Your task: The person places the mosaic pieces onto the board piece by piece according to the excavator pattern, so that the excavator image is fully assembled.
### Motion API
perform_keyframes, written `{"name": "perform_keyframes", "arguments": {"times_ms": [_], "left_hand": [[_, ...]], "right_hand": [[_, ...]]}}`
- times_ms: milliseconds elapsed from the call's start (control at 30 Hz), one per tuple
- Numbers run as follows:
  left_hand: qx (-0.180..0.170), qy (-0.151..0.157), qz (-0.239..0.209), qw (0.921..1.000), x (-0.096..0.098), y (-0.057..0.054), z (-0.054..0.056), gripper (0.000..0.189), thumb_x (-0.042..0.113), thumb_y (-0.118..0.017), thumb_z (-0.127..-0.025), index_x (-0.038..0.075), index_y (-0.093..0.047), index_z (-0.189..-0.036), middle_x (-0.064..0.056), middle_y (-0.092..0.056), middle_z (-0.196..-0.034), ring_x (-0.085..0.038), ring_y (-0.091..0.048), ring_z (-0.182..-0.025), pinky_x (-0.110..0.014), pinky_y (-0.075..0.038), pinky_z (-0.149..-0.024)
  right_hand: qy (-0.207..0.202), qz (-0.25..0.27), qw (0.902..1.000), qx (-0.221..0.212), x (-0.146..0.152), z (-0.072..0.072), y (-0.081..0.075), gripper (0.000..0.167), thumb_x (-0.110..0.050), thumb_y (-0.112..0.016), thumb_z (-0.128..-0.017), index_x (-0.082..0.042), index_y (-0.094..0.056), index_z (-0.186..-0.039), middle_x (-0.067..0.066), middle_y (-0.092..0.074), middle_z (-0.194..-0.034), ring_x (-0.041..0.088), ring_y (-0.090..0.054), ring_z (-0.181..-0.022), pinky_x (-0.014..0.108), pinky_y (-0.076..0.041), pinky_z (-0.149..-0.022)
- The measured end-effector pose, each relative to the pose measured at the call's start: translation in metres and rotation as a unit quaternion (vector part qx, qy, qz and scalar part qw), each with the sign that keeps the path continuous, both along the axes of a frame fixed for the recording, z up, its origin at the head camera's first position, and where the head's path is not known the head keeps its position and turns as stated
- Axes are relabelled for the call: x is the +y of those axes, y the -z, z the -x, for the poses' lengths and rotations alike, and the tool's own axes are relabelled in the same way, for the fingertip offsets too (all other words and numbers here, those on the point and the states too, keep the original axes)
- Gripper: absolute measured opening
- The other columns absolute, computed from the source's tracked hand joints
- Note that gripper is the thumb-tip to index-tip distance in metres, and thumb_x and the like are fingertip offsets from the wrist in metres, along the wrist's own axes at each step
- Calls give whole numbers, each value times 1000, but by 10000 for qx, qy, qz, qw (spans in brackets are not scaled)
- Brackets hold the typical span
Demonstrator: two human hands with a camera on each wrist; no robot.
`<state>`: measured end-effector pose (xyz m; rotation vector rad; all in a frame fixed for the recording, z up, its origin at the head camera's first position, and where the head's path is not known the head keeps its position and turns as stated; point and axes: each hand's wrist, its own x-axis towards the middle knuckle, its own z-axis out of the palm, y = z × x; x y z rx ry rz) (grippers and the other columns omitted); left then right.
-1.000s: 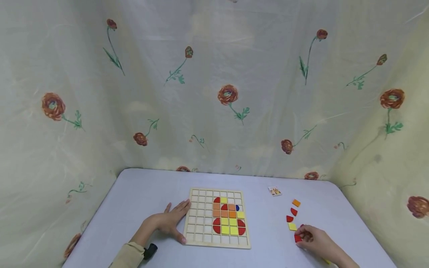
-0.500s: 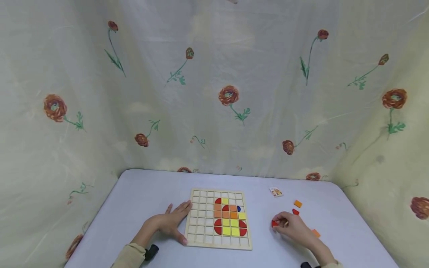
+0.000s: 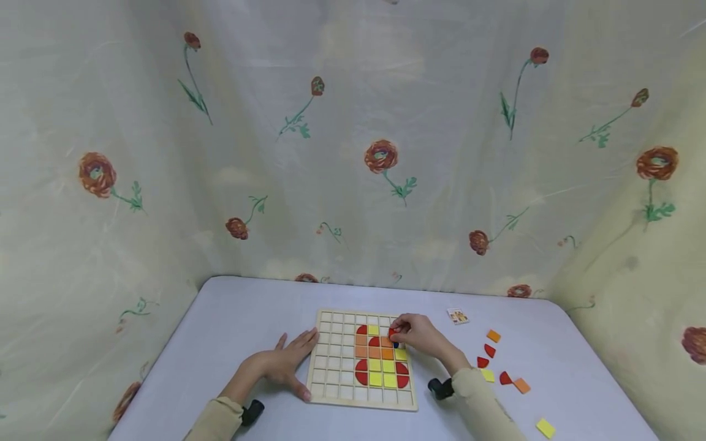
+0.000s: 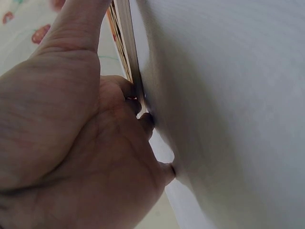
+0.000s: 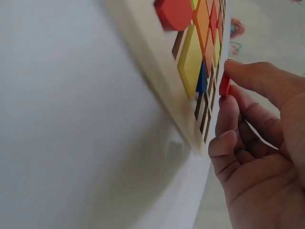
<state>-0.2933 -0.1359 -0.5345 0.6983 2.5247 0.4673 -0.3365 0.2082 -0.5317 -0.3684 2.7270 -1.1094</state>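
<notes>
Over the grid board (image 3: 361,404), hiding its far-right part, the right hand (image 3: 419,335) has arrived pinching a red piece (image 5: 225,85); the left hand (image 3: 281,365) stays spread against the left edge; loose tiles (image 3: 521,385) lie rightward.

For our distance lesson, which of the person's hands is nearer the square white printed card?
Right. The right hand is over the right edge of the wooden grid board, left of the card; the left hand is at the board's left edge, farther away.
</notes>
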Motion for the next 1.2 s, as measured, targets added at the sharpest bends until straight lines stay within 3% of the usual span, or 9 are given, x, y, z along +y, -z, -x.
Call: {"name": "perform_keyframes", "arguments": {"times_ms": [200, 567, 833, 1000, 1200], "left_hand": [[17, 22, 7, 10000, -2, 1, 1, 129, 63, -79, -63, 10, -7, -156, -6, 0, -164, -25, 1, -152, -60, 2, -119], [8, 20, 63, 10000, -1, 2, 2, 129, 63, -79, -63, 10, -7, -156, -6, 0, -164, -24, 1, -152, -60, 2, -119], [57, 50, 77, 9999, -1, 2, 1, 129, 64, -78, -63, 10, -7, -156, -6, 0, -164, -25, 1, -152, -60, 1, -119], [59, 60, 51, 10000, -2, 3, 2, 129, 63, -78, -63, 10, -6, -156, -6, 1, -164, -25, 1, -152, -61, 2, -118], [40, 33, 56, 10000, -1, 2, 1, 130, 63, -79, -62, 10, -6, -156, -7, 1, -164, -25, 1, -152, -61, 2, -118]], "right_hand": [[-38, -110, 9997, -205, -14, 15, 6, 10, -17, -71, -88, -13, -69, -98, -1, -64, -88, 15, -56, -79, 27, -50, -72], [41, -164, 9993, -341, -20, 20, 3, 9, -11, -70, -87, -10, -69, -95, 0, -66, -89, 15, -56, -78, 28, -51, -73], [431, -158, 9984, -331, -25, 24, 3, 4, -12, -71, -86, -9, -70, -88, 0, -67, -83, 14, -56, -72, 25, -48, -66], [419, -144, 9987, -269, -28, 22, 2, 5, -14, -71, -87, -9, -69, -89, 0, -66, -84, 14, -55, -73, 25, -48, -66], [795, 29, 9968, -17, -19, 8, -1, 13, -16, -70, -87, -9, -66, -97, 2, -62, -87, 15, -54, -77, 26, -49, -67]]}}
